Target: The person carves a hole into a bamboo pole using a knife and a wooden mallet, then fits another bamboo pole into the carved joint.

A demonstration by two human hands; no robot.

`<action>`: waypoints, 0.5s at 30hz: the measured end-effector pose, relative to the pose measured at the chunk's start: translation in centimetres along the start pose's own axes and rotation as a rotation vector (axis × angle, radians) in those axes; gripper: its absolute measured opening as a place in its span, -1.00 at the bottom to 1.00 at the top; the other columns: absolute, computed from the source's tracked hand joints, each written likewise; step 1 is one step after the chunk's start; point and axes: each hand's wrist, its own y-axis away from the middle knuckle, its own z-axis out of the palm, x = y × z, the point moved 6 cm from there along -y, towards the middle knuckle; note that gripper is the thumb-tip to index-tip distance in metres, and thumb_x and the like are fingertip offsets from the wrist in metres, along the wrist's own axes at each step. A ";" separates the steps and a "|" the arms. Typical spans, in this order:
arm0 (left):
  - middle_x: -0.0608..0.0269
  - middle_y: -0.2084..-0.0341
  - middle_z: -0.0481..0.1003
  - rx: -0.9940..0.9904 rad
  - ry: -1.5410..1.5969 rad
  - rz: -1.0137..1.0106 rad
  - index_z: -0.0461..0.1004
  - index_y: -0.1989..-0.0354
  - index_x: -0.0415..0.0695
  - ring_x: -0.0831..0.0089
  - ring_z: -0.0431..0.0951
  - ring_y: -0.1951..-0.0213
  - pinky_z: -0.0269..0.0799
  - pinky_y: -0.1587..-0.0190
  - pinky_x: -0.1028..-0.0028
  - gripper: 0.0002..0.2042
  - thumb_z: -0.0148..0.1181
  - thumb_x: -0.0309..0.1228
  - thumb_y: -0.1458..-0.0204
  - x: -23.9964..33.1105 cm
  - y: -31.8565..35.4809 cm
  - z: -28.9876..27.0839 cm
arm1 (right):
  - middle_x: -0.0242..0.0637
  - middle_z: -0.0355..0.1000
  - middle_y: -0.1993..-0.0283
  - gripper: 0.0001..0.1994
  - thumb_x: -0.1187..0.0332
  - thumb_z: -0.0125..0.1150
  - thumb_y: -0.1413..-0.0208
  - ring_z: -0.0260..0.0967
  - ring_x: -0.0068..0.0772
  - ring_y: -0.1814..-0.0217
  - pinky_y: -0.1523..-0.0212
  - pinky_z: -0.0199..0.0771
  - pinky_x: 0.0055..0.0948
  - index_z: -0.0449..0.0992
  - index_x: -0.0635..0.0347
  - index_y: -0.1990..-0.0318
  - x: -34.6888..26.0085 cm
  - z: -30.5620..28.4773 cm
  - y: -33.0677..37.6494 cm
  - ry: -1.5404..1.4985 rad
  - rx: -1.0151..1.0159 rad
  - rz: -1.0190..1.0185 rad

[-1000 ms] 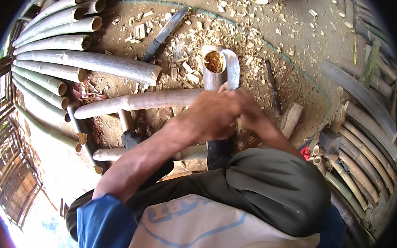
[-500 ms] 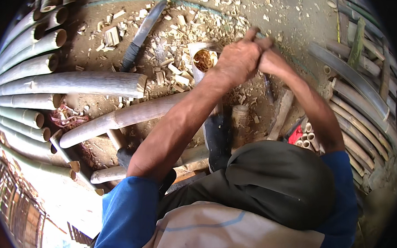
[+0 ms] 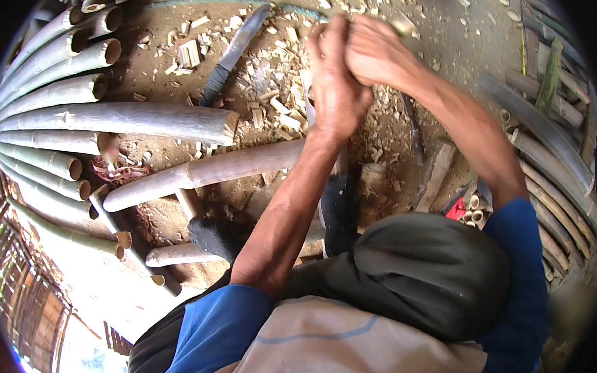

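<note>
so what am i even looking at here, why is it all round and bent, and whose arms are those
The view comes from a wide fisheye camera worn on a person's head, looking down; that lens bends straight edges. The arms are the wearer's own. The left hand and right hand are clasped together, raised over the dirt ground. What they grip is hidden. A pale upright piece shows just below them. Around lie bamboo poles, wood chips and a long dark blade.
</note>
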 end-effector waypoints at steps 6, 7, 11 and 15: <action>-0.29 -0.30 0.14 -0.457 -0.134 0.038 0.22 -0.43 -0.03 -0.11 0.48 -0.18 0.72 0.01 0.11 -0.10 0.21 -0.82 0.23 3.0 -0.5 3.8 | -0.27 0.55 0.17 -0.82 0.50 0.24 -0.08 0.52 -0.24 0.01 -0.24 0.45 -0.07 0.55 0.12 0.15 2.9 4.8 5.6 -0.280 -0.017 0.343; -0.29 -0.31 0.12 -0.396 -0.088 0.011 0.22 -0.43 -0.05 -0.12 0.48 -0.18 0.69 -0.05 0.08 -0.11 0.19 -0.83 0.22 2.5 -0.7 2.9 | -0.28 0.56 0.17 -0.82 0.50 0.24 -0.07 0.52 -0.24 0.01 -0.26 0.44 -0.06 0.56 0.10 0.15 3.6 3.9 4.9 -0.425 -0.061 0.349; -0.35 -0.27 0.10 -0.077 0.229 -0.138 0.21 -0.42 -0.14 -0.25 0.39 -0.20 0.66 -0.09 0.00 -0.15 0.16 -0.81 0.20 0.8 -0.4 0.2 | -0.35 0.52 0.32 -0.96 0.47 0.30 -0.01 0.45 -0.44 0.25 -0.10 0.46 -0.26 0.55 0.12 0.40 0.9 0.5 1.1 -0.144 0.026 0.129; -0.32 -0.23 0.11 0.073 0.134 -0.033 0.11 -0.48 -0.15 -0.18 0.38 -0.22 0.64 -0.08 0.03 -0.14 0.22 -0.72 0.12 1.1 -0.5 -1.9 | -0.39 0.52 0.35 -0.94 0.45 0.31 -0.02 0.43 -0.40 0.26 -0.13 0.42 -0.21 0.54 0.10 0.36 -1.1 -1.2 -0.5 -0.051 -0.072 0.048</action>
